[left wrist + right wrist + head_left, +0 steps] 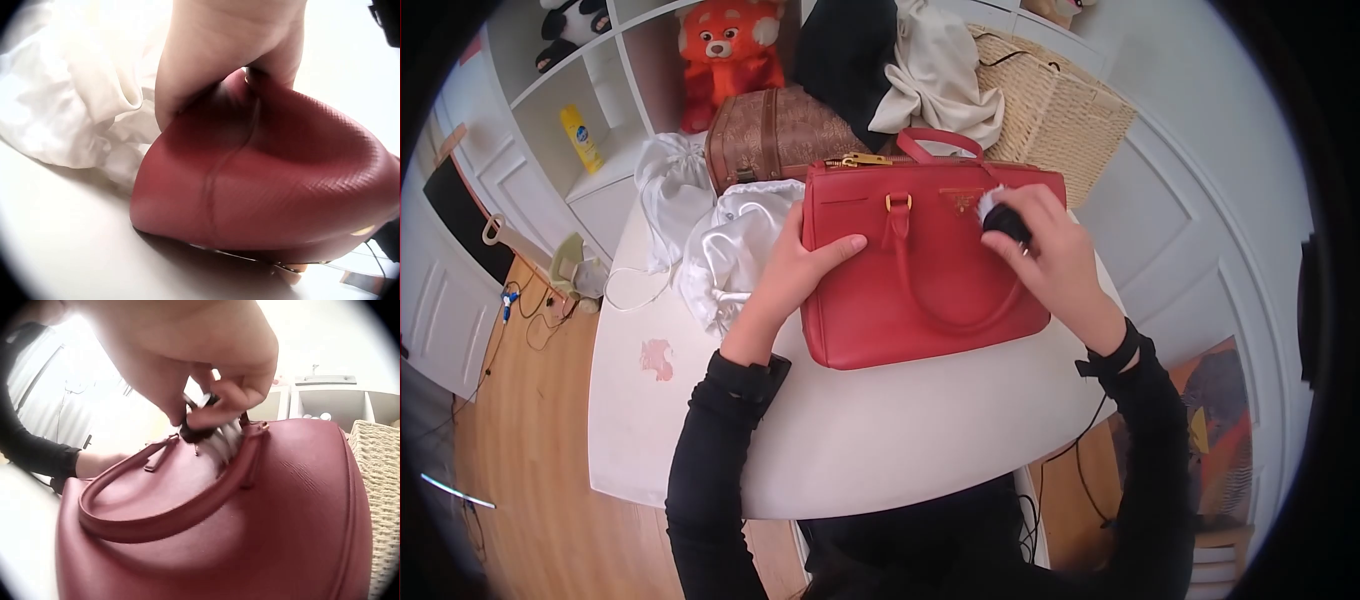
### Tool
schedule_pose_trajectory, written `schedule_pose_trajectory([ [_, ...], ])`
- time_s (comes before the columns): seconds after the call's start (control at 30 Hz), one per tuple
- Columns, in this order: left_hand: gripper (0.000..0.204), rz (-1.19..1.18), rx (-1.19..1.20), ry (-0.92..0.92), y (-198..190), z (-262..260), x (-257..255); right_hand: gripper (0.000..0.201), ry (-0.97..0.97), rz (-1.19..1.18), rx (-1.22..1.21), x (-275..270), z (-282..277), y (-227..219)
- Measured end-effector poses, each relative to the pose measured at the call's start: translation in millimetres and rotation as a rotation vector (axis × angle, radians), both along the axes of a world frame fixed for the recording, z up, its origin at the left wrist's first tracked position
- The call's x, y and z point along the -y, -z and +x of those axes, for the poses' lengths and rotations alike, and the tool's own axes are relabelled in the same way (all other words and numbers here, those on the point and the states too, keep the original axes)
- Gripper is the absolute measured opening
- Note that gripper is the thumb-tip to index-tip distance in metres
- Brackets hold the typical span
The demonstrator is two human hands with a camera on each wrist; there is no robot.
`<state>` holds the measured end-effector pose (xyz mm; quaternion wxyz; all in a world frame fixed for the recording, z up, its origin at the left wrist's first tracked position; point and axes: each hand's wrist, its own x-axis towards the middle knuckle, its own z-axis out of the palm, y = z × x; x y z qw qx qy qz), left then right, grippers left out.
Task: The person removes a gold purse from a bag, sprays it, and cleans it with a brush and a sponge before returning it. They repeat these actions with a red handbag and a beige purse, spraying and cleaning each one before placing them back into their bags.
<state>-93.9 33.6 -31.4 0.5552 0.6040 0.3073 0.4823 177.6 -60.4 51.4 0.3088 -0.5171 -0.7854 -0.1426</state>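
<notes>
A red handbag (850, 310) stands on the white table, its front handle (920, 290) hanging down over the front panel. My left hand (805, 262) grips the bag's left side, thumb on the front; in the left wrist view that hand (231, 50) pinches the red leather (281, 187). With curled fingers my right hand (1055, 255) holds a small black brush (1004, 222) whose pale bristles are against the front near the gold emblem. The right wrist view shows the hand (206, 356) above the bag (300, 506), the bristles (225, 442) blurred.
White cloth bags (735, 235) lie left of the handbag. Behind it are a brown patterned bag (775, 130), black cloth (845, 60), cream cloth (940, 75) and a woven basket (1055, 110). The white table's (850, 440) near edge curves before me. A yellow can (580, 138) stands in the shelf.
</notes>
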Motion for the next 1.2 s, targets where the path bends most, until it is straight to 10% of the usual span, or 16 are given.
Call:
schedule_pose_trajectory([
  [0.13,0.071,-0.022,0.014,0.002,0.4,0.5,-0.7,0.033,-0.22,-0.192,0.336,4.0,-5.2,21.7],
  [0.83,0.072,-0.014,0.001,0.004,0.9,-0.3,-2.8,0.03,-0.117,-0.123,-0.191,-17.6,-36.3,14.8],
  [0.97,0.072,-0.011,0.021,-0.011,0.0,0.5,-3.5,0.026,-0.242,-0.185,0.214,-9.8,-40.9,29.5],
  [1.07,0.071,-0.012,0.013,-0.015,0.8,1.2,1.1,0.026,-0.203,-0.073,-0.26,-33.2,-28.9,2.7],
  [1.2,0.069,-0.043,0.025,-0.002,-0.6,0.4,-4.5,0.026,-0.138,-0.096,0.038,-29.7,-41.1,18.2],
])
